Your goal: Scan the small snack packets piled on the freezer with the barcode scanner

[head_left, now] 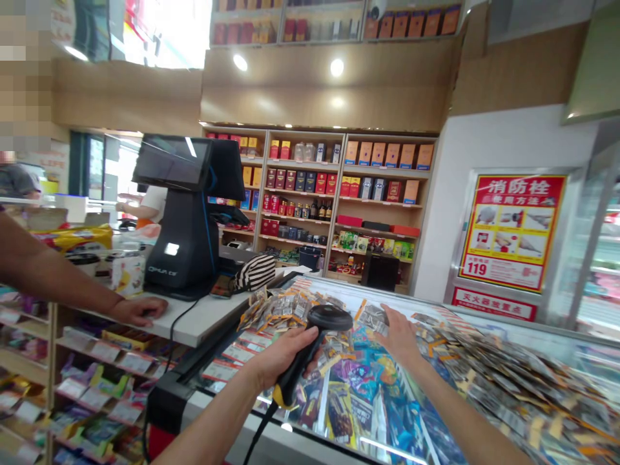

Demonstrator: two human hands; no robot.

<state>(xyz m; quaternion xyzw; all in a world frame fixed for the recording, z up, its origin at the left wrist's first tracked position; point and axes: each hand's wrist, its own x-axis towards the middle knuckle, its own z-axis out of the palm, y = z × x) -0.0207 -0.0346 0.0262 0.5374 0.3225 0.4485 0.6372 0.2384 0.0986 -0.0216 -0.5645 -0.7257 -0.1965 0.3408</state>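
A black barcode scanner [299,358] with a yellow-trimmed base and a cable is gripped in my left hand [289,352], its head tilted over the glass-topped freezer [227,358]. My right hand [400,336] is at a small clear-and-orange packet [372,316], with its fingers closed at the packet's right edge. Left of the packet, beyond the scanner, lies a pile of similar packets [285,309]. A larger heap of packets [523,368] spreads over the glass on the right. Under the glass, colourful frozen-treat wrappers [368,381] show.
A point-of-sale terminal [181,219] stands on the white counter [194,323] at left, beside a striped pouch [256,272]. Another person's hand [140,310] rests on that counter. Shelves of boxed goods [303,181] line the back wall.
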